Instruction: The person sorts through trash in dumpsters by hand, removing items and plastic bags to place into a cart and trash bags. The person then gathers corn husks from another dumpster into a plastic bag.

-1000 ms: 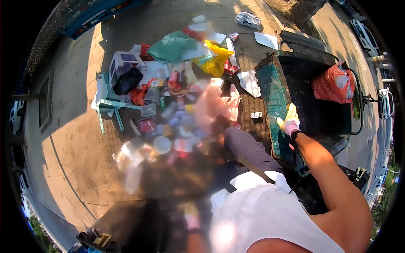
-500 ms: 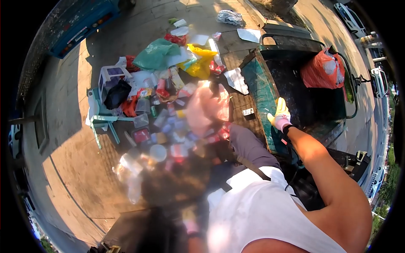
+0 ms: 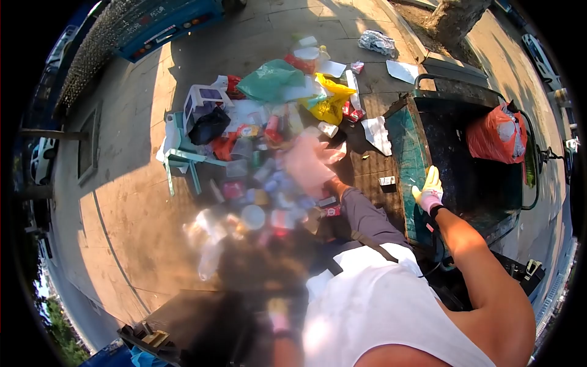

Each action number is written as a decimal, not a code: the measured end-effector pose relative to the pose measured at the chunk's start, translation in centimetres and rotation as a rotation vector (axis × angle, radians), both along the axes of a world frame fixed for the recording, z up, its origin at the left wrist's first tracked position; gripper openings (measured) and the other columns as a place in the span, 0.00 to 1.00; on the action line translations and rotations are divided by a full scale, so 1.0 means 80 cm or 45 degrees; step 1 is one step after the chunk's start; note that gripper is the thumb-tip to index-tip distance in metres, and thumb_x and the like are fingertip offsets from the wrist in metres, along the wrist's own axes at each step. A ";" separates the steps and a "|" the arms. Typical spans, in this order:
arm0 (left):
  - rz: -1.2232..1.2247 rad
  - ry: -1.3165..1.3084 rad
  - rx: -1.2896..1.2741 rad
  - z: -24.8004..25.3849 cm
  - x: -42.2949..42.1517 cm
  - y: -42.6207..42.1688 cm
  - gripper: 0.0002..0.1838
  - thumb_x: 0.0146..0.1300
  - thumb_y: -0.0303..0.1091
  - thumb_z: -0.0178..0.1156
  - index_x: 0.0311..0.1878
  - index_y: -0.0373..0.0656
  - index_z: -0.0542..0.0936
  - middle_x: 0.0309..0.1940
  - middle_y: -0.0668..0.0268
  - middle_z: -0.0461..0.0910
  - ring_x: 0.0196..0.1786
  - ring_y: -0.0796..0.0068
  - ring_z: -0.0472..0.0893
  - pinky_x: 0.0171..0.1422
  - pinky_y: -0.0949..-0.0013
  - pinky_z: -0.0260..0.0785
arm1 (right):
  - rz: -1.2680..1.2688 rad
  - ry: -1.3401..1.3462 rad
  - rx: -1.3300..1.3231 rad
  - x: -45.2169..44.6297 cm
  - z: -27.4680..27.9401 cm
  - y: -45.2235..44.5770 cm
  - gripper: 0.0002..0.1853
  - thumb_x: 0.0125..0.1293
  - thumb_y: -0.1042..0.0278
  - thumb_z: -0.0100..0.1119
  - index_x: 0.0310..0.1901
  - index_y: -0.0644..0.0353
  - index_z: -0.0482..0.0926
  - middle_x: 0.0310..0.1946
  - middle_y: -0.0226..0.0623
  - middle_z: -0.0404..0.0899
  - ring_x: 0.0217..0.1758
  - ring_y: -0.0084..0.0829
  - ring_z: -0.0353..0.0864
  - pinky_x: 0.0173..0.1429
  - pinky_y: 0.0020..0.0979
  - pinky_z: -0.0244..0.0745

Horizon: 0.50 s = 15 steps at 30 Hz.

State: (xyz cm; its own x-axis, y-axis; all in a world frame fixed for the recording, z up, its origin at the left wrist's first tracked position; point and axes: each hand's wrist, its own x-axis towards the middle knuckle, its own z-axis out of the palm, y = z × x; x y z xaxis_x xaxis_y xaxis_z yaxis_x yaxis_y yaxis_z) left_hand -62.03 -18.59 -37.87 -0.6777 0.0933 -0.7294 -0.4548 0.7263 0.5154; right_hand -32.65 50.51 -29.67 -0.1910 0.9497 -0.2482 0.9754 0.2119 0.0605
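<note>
My right hand (image 3: pixel 428 191), in a pale glove with yellow fingers, lies with fingers stretched out on the side rim of a green cart (image 3: pixel 411 165). My left hand (image 3: pixel 278 313), gloved as well, hangs low beside my white top. It is hazy, so its fingers and anything in them do not show clearly. Before my leg, on the ground, spreads a heap of litter. In it are a pink plastic bag (image 3: pixel 309 164), a green plastic bag (image 3: pixel 271 81), a yellow plastic bag (image 3: pixel 334 101) and a black bag (image 3: pixel 210 125). The pink bag hides my foot.
A tied red bag (image 3: pixel 498 133) sits inside the cart. A pale green plastic stool (image 3: pixel 183 154) lies at the heap's left. White foam (image 3: pixel 377 134) lies next to the cart. A blue vehicle (image 3: pixel 168 27) stands at upper left, a tree trunk (image 3: pixel 458 21) at upper right.
My view has turned, so the heap and the cart sit farther right in the picture. My right hand stays on the cart's rim, and my left hand stays low at my side.
</note>
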 end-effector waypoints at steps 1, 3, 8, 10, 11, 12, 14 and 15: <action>0.185 -0.169 -0.063 0.003 0.004 0.001 0.22 0.69 0.38 0.60 0.61 0.36 0.84 0.43 0.66 0.85 0.40 0.77 0.78 0.44 0.68 0.73 | -0.031 -0.033 -0.041 -0.003 0.002 0.001 0.65 0.62 0.48 0.74 0.87 0.63 0.37 0.88 0.50 0.43 0.81 0.56 0.62 0.83 0.46 0.63; 0.020 0.129 0.065 0.000 0.031 -0.003 0.21 0.70 0.38 0.60 0.59 0.36 0.85 0.43 0.67 0.85 0.42 0.77 0.79 0.47 0.68 0.73 | -0.012 -0.054 0.006 -0.001 -0.005 0.002 0.67 0.61 0.48 0.75 0.87 0.62 0.34 0.88 0.49 0.42 0.81 0.56 0.63 0.82 0.46 0.65; -0.089 0.369 0.083 -0.004 0.066 -0.017 0.21 0.71 0.39 0.61 0.60 0.36 0.85 0.47 0.64 0.87 0.48 0.73 0.82 0.54 0.67 0.75 | -0.035 -0.053 -0.019 -0.004 -0.004 0.003 0.67 0.62 0.49 0.75 0.87 0.60 0.32 0.88 0.44 0.41 0.81 0.54 0.62 0.81 0.45 0.66; -0.111 0.382 0.050 -0.005 0.077 -0.018 0.21 0.71 0.40 0.61 0.61 0.36 0.85 0.50 0.63 0.87 0.50 0.71 0.83 0.57 0.66 0.76 | -0.034 -0.053 -0.027 -0.006 -0.001 0.002 0.67 0.62 0.50 0.75 0.87 0.60 0.32 0.88 0.43 0.41 0.81 0.53 0.62 0.81 0.45 0.66; -0.127 0.375 0.029 -0.005 0.082 -0.018 0.22 0.72 0.40 0.61 0.61 0.36 0.85 0.51 0.62 0.88 0.51 0.70 0.83 0.58 0.66 0.76 | -0.047 -0.053 -0.051 -0.007 0.001 0.002 0.66 0.63 0.50 0.75 0.87 0.60 0.33 0.89 0.43 0.41 0.80 0.53 0.62 0.81 0.45 0.65; -0.151 0.341 0.000 -0.003 0.084 -0.020 0.22 0.72 0.40 0.61 0.62 0.36 0.84 0.52 0.61 0.88 0.53 0.69 0.83 0.60 0.66 0.75 | -0.045 -0.039 -0.041 -0.007 0.000 0.001 0.66 0.63 0.50 0.75 0.87 0.60 0.33 0.89 0.42 0.41 0.81 0.54 0.62 0.82 0.45 0.65; -0.099 0.284 0.012 0.003 0.092 -0.017 0.23 0.72 0.40 0.61 0.63 0.35 0.84 0.53 0.59 0.88 0.55 0.67 0.83 0.62 0.66 0.75 | -0.049 -0.039 -0.039 -0.006 -0.002 0.001 0.66 0.63 0.50 0.75 0.87 0.60 0.33 0.89 0.42 0.40 0.82 0.54 0.61 0.82 0.45 0.64; -0.021 0.263 0.054 0.007 0.095 -0.011 0.23 0.71 0.40 0.60 0.63 0.35 0.84 0.53 0.58 0.88 0.56 0.66 0.83 0.62 0.66 0.74 | -0.059 -0.054 -0.041 -0.008 -0.001 0.001 0.66 0.63 0.51 0.75 0.87 0.60 0.33 0.89 0.43 0.40 0.82 0.54 0.61 0.83 0.45 0.64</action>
State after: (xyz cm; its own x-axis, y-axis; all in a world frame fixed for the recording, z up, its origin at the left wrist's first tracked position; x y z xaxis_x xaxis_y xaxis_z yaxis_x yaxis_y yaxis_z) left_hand -54.42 -19.44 -37.27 -0.8107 0.1334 -0.5701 -0.3242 0.7085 0.6268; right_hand -33.27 50.63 -29.76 -0.1357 0.9488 -0.2853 0.9809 0.1691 0.0957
